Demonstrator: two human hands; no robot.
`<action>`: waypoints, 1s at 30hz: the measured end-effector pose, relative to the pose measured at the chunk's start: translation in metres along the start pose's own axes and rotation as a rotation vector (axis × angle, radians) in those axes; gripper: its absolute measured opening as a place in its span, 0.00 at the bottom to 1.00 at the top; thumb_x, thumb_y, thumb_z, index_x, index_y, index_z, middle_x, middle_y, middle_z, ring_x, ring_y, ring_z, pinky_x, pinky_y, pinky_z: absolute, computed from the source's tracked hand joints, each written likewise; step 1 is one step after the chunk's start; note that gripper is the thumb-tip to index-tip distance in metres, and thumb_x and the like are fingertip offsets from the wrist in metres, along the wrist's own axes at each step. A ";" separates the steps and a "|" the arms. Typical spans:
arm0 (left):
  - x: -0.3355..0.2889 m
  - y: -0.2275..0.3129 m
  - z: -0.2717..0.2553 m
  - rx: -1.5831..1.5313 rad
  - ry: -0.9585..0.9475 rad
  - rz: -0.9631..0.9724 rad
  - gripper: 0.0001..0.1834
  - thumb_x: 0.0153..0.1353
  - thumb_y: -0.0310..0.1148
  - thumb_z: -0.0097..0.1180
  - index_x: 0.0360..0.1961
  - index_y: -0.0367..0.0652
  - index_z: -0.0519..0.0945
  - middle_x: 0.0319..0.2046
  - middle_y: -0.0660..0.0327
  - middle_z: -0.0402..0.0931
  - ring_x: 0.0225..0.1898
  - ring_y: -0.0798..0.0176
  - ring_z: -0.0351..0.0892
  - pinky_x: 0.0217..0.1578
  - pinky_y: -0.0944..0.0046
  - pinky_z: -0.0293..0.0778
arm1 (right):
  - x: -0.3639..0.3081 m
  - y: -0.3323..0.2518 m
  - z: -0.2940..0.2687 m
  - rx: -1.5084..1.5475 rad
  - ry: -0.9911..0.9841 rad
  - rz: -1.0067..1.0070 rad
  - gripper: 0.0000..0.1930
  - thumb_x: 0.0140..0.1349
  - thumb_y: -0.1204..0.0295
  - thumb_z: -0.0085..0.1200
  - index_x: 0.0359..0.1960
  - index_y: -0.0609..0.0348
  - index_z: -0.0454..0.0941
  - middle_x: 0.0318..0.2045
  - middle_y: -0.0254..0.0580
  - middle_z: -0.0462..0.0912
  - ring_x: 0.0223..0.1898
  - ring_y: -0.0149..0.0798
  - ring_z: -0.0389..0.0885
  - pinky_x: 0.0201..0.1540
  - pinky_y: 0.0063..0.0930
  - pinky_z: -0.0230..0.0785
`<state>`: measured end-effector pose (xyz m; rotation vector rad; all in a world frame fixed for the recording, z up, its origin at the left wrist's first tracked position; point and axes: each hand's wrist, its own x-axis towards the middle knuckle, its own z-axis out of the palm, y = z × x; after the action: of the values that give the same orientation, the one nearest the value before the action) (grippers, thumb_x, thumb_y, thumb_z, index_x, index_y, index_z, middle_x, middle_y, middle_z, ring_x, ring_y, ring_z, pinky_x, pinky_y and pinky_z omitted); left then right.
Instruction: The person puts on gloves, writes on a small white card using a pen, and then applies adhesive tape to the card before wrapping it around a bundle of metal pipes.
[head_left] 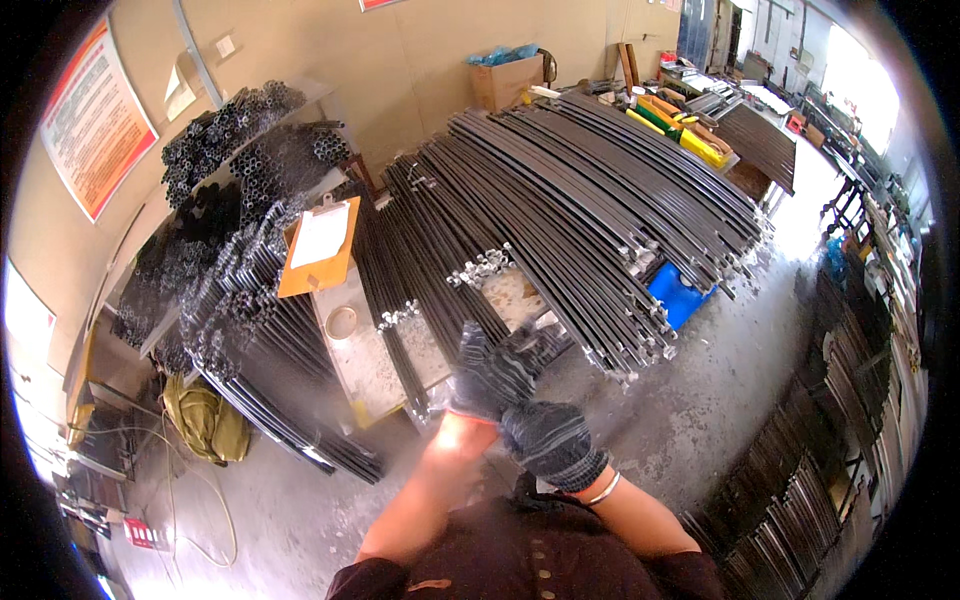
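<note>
I am bringing my hands together at chest height: my right hand [552,440] is gripping the glove [487,375] on my left hand [478,385], whose fingers are spreading loosely. Beyond, long metal strips [580,200] are lying across a rack, their ends overhanging its near edge.

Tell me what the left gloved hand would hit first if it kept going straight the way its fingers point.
The left hand points up and away, toward the bundle of long dark metal bars. Their near ends seem first in line, though depth is unclear. The right hand touches it from behind.
</note>
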<state>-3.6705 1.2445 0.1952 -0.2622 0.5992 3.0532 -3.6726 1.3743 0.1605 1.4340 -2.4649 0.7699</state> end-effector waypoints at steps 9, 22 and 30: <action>0.012 0.019 0.006 -0.272 -0.366 0.065 0.30 0.65 0.55 0.42 0.53 0.39 0.71 0.61 0.48 0.65 0.64 0.41 0.59 0.66 0.35 0.49 | 0.016 -0.012 -0.022 0.212 -0.063 -0.154 0.07 0.52 0.67 0.55 0.27 0.57 0.74 0.20 0.49 0.75 0.22 0.54 0.75 0.26 0.46 0.67; 0.059 0.027 -0.019 1.979 0.278 0.818 0.35 0.56 0.37 0.52 0.66 0.43 0.61 0.65 0.52 0.59 0.67 0.49 0.57 0.66 0.50 0.52 | 0.024 0.006 -0.015 0.218 -0.137 -0.157 0.12 0.55 0.62 0.57 0.32 0.57 0.77 0.25 0.46 0.78 0.26 0.51 0.78 0.30 0.42 0.69; 0.058 0.023 -0.021 2.686 0.018 0.657 0.33 0.58 0.45 0.45 0.64 0.43 0.65 0.66 0.52 0.59 0.68 0.47 0.55 0.67 0.46 0.45 | 0.044 0.018 -0.009 0.338 0.223 0.140 0.19 0.53 0.69 0.61 0.47 0.60 0.75 0.39 0.52 0.80 0.40 0.53 0.78 0.44 0.40 0.71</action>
<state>-3.7259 1.2150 0.1751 0.1114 3.4362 0.0043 -3.7119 1.3527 0.1795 1.1978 -2.3617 1.3515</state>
